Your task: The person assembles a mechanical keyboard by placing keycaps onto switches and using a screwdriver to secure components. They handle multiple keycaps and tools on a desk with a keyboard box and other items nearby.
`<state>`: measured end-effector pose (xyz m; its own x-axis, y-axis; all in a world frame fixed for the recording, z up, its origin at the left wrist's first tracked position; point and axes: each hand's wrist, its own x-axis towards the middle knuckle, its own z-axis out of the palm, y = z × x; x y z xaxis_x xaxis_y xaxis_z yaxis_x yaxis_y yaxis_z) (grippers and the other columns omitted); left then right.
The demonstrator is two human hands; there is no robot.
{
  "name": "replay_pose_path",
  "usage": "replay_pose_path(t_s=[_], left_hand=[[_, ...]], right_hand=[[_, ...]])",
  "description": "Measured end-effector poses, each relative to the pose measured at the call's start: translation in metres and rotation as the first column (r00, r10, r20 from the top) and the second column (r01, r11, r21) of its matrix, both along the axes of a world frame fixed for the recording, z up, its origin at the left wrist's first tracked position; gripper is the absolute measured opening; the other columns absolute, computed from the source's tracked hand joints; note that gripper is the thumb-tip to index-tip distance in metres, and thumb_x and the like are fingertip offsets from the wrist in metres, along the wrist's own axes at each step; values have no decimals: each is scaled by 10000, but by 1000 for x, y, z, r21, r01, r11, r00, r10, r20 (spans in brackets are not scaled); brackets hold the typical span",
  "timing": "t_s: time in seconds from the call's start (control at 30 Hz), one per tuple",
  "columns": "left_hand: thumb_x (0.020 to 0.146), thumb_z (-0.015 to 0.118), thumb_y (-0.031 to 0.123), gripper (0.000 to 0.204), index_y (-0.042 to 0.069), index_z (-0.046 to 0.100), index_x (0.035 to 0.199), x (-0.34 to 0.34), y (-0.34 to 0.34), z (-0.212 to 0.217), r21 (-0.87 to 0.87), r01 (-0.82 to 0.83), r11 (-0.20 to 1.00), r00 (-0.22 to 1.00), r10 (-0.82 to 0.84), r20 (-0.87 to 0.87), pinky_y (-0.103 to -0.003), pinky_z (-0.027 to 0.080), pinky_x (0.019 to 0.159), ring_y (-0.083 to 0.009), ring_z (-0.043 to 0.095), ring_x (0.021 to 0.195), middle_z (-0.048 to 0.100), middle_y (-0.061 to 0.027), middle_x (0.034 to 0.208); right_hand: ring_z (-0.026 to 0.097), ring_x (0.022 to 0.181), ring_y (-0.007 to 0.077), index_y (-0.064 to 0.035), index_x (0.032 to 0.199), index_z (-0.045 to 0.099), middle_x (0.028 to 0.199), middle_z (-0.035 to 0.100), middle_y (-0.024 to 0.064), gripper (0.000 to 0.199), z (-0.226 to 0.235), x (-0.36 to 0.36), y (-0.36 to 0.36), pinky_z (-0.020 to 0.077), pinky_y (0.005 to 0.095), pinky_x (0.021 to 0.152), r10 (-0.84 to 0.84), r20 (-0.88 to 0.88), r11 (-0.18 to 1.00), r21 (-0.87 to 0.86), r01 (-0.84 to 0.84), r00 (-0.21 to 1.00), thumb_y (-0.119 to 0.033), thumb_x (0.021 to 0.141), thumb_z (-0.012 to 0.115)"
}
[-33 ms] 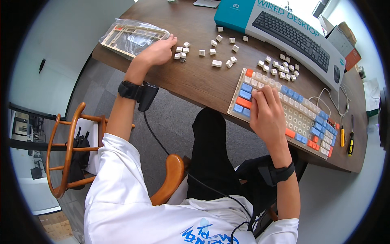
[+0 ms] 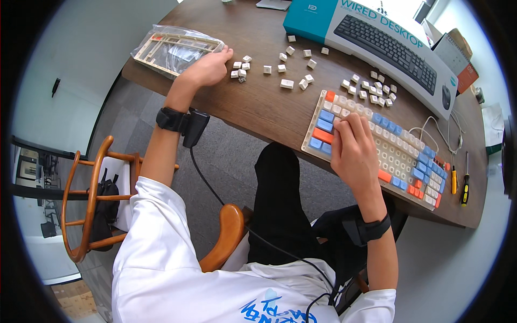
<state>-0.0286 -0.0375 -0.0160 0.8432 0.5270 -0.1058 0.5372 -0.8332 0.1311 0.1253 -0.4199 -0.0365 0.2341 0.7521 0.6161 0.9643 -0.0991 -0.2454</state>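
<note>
My right hand [image 2: 355, 145] is over the left part of a keyboard [image 2: 390, 153] with cream, blue and orange keycaps. Its thumb and fingers are drawn together at a pale keycap [image 2: 337, 120] beside the blue keys; the fingers partly cover it. Bare switch positions show in the middle of the keyboard. At the far left, my left hand [image 2: 210, 67] lies against the near right edge of a cream keyboard frame [image 2: 177, 51] in a clear plastic bag. Its fingers are loosely extended and partly hidden. Near it stand several loose white keycaps [image 2: 246, 66].
More white keycaps lie scattered mid-table [image 2: 286, 84] and behind the keyboard [image 2: 374, 99]. A large keyboard box [image 2: 371, 37] stands at the back. Two screwdrivers [image 2: 465, 183] and a pale cable [image 2: 431, 121] lie at the right. A wooden chair [image 2: 91, 204] holds a black bag.
</note>
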Motion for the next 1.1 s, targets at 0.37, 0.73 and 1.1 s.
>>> replay_pose_path(t_s=[0.37, 0.73, 1.1], left_hand=[[985, 392, 11, 618, 10, 465, 1599, 41, -5, 14, -16, 10, 1000, 995, -12, -96, -421, 350, 1276, -384, 413, 1552, 372, -217, 1709], [988, 355, 38, 669, -54, 321, 1649, 63, -61, 14, -64, 184, 981, 978, -189, -83, -462, 310, 1313, -429, 379, 1563, 245, -277, 1746], [902, 418, -87, 840, 57, 252, 1712, 62, -80, 18, 87, 284, 955, 958, -279, -73, -583, 156, 1353, -306, 157, 1670, 232, -123, 1794]], right_hand=[[611, 968, 327, 45, 962, 656, 1013, 610, 144, 110, 0, -1, 0, 549, 419, 871, 0, 0, 1000, -1, 0, 1000, 40, 863, 702], [622, 983, 323, 47, 969, 666, 1026, 620, 145, 111, -1, 0, 0, 556, 411, 884, -1, 3, 1000, 4, 1, 1000, 27, 865, 700], [623, 982, 323, 68, 991, 672, 1056, 627, 158, 150, -3, 2, 0, 558, 406, 887, -6, 30, 1000, -5, 6, 1000, 16, 854, 703]])
